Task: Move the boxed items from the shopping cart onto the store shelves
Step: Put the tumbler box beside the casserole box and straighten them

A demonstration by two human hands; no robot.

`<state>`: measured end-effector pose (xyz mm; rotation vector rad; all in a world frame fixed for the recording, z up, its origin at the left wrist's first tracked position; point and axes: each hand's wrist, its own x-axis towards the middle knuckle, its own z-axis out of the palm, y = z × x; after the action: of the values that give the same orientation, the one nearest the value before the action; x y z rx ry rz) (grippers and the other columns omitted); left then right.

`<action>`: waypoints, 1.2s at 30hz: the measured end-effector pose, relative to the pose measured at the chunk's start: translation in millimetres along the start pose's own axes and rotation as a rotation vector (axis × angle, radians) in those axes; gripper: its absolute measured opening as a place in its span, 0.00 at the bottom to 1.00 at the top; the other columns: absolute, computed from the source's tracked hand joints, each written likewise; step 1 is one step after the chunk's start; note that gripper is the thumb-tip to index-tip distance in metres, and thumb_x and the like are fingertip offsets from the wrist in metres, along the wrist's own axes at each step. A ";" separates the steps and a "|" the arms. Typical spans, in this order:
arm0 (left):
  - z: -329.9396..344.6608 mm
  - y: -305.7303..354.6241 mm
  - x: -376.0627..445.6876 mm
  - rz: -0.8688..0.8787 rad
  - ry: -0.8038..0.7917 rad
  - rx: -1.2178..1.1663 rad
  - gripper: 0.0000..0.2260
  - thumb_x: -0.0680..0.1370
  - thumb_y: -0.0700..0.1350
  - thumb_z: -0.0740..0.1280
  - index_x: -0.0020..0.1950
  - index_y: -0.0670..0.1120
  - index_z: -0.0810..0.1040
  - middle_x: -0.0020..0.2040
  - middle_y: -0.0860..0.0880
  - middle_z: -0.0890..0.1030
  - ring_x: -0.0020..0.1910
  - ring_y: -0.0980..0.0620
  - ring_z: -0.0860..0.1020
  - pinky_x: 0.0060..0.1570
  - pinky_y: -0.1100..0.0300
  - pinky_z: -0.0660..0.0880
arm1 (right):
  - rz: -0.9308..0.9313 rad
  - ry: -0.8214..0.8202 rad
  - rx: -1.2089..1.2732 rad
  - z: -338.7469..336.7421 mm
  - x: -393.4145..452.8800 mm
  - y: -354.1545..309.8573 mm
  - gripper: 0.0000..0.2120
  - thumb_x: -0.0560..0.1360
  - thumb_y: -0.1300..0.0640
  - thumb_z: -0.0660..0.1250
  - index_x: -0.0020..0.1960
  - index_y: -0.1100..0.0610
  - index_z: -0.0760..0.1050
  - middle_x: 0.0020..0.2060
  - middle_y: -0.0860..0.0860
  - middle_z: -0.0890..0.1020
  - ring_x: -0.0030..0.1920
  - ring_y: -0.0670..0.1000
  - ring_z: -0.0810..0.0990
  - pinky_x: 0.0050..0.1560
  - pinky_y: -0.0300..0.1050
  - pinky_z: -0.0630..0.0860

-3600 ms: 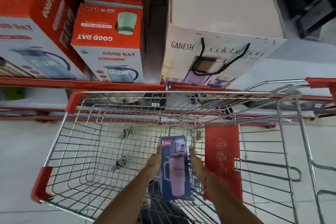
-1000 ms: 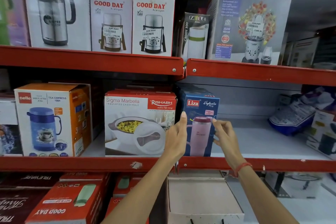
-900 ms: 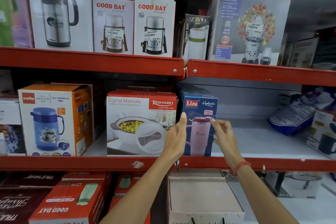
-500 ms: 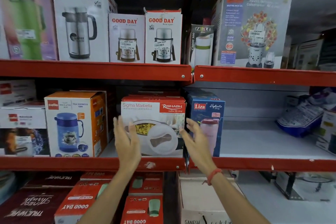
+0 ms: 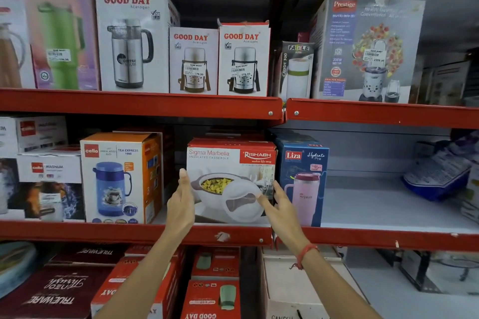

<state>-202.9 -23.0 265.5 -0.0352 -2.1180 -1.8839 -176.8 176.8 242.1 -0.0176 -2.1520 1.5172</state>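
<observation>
While shelved, two hands [image 5: 181, 204], one casserole box [image 5: 230, 179].

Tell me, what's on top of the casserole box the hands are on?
Something red and flat, perhaps another box, lies on the Sigma Marbella casserole box, but the dark under the upper shelf hides what it is. The left hand and right hand flank the box.

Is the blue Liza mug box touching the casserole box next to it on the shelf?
Touching, by the head view: the blue mug box stands flush against the right side of the casserole box, with no gap visible between them.
</observation>
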 end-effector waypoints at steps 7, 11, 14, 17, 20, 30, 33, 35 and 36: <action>36.1 0.0 -26.4 0.486 0.161 0.019 0.13 0.81 0.49 0.58 0.62 0.47 0.75 0.59 0.52 0.79 0.60 0.54 0.76 0.59 0.67 0.71 | -0.149 0.484 0.027 -35.8 -2.1 3.1 0.15 0.79 0.56 0.64 0.64 0.56 0.74 0.60 0.53 0.79 0.60 0.53 0.78 0.52 0.41 0.77; 86.2 10.6 -53.4 0.336 -0.265 -0.074 0.12 0.80 0.53 0.56 0.53 0.54 0.78 0.51 0.57 0.81 0.53 0.62 0.79 0.54 0.70 0.74 | -0.064 0.574 0.034 -61.6 4.9 18.7 0.19 0.79 0.55 0.63 0.68 0.57 0.69 0.66 0.56 0.70 0.64 0.54 0.72 0.52 0.38 0.74; 120.7 5.8 -63.1 0.252 -0.440 -0.049 0.11 0.81 0.56 0.52 0.51 0.60 0.74 0.50 0.60 0.79 0.52 0.69 0.76 0.53 0.76 0.70 | 0.033 0.480 -0.010 -72.9 4.8 29.7 0.29 0.78 0.50 0.64 0.75 0.54 0.60 0.74 0.56 0.63 0.73 0.57 0.63 0.66 0.53 0.71; 142.2 1.1 -67.2 0.180 -0.490 -0.076 0.23 0.79 0.63 0.50 0.62 0.53 0.76 0.59 0.52 0.81 0.61 0.56 0.77 0.65 0.53 0.72 | 0.098 0.335 0.085 -78.4 4.4 38.4 0.31 0.78 0.47 0.63 0.77 0.52 0.57 0.75 0.53 0.64 0.73 0.57 0.65 0.64 0.51 0.71; 147.8 1.9 -69.9 0.168 -0.474 -0.080 0.26 0.79 0.62 0.49 0.69 0.50 0.72 0.63 0.49 0.79 0.63 0.52 0.76 0.67 0.50 0.70 | 0.111 0.251 0.138 -82.0 5.1 42.4 0.28 0.78 0.46 0.62 0.76 0.50 0.61 0.71 0.55 0.70 0.68 0.57 0.72 0.58 0.50 0.76; 156.4 -6.7 -70.6 0.172 -0.486 -0.063 0.27 0.79 0.62 0.47 0.73 0.50 0.66 0.70 0.50 0.73 0.70 0.51 0.70 0.69 0.57 0.66 | 0.128 0.234 0.177 -90.0 0.7 35.7 0.26 0.80 0.51 0.60 0.77 0.53 0.59 0.73 0.53 0.69 0.70 0.57 0.70 0.56 0.46 0.76; 154.7 -1.1 -72.5 0.146 -0.482 -0.106 0.26 0.80 0.60 0.48 0.69 0.48 0.71 0.64 0.50 0.77 0.65 0.51 0.74 0.60 0.62 0.68 | 0.102 0.190 0.178 -90.8 1.7 36.9 0.23 0.80 0.49 0.59 0.74 0.50 0.62 0.69 0.54 0.73 0.64 0.55 0.74 0.45 0.38 0.77; 152.7 -1.8 -70.8 0.135 -0.481 -0.095 0.27 0.79 0.62 0.48 0.67 0.48 0.73 0.64 0.47 0.79 0.63 0.48 0.75 0.59 0.59 0.70 | 0.110 0.174 0.161 -90.9 2.1 37.3 0.25 0.80 0.48 0.59 0.75 0.49 0.61 0.70 0.54 0.72 0.66 0.56 0.73 0.49 0.43 0.77; 151.4 -2.5 -69.9 0.122 -0.482 -0.093 0.28 0.78 0.63 0.48 0.65 0.49 0.74 0.63 0.42 0.79 0.62 0.44 0.76 0.61 0.54 0.72 | 0.118 0.174 0.153 -90.1 2.1 37.3 0.26 0.79 0.48 0.59 0.76 0.49 0.60 0.71 0.54 0.71 0.68 0.57 0.72 0.53 0.46 0.77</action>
<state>-168.5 136.8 232.4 -0.6863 -2.2472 -2.0513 -152.3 270.7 232.5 -0.2197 -1.9237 1.6769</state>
